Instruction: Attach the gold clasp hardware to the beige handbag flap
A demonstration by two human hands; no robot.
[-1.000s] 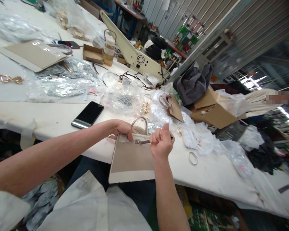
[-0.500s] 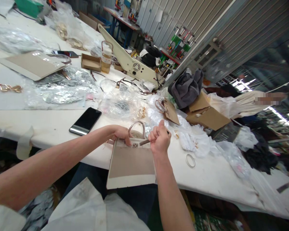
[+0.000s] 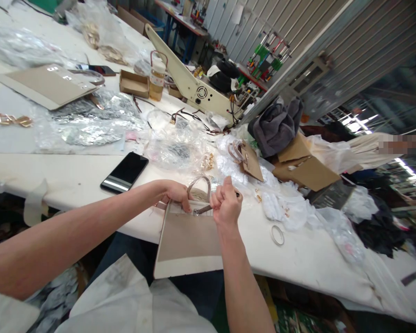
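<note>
A beige handbag panel (image 3: pixel 190 240) with a pale lower border slopes over the table's front edge toward my lap. My left hand (image 3: pixel 176 194) grips its upper edge, thumb on the face and fingers behind. A looped strap handle (image 3: pixel 204 180) rises behind that edge. My right hand (image 3: pixel 224 203) is closed in a fist, thumb up, around a slim dark tool (image 3: pixel 204 209). The tool's tip meets the panel's top band, close to my left thumb, beside a small metal fitting. The tool's exact kind is hard to make out.
A phone (image 3: pixel 125 172) lies left of my arms. Clear plastic bags (image 3: pixel 175 152) and gold fittings (image 3: pixel 208 162) lie ahead. Another bag panel (image 3: pixel 45 83) rests far left. A tape ring (image 3: pixel 278 235) sits right, with a cardboard box (image 3: pixel 305 169) beyond. A cream machine (image 3: pixel 194 88) stands behind.
My right hand has shifted slightly left and the tool's tip now sits closer to my left thumb, at the fitting. My left hand keeps its hold. The view has shifted slightly.
</note>
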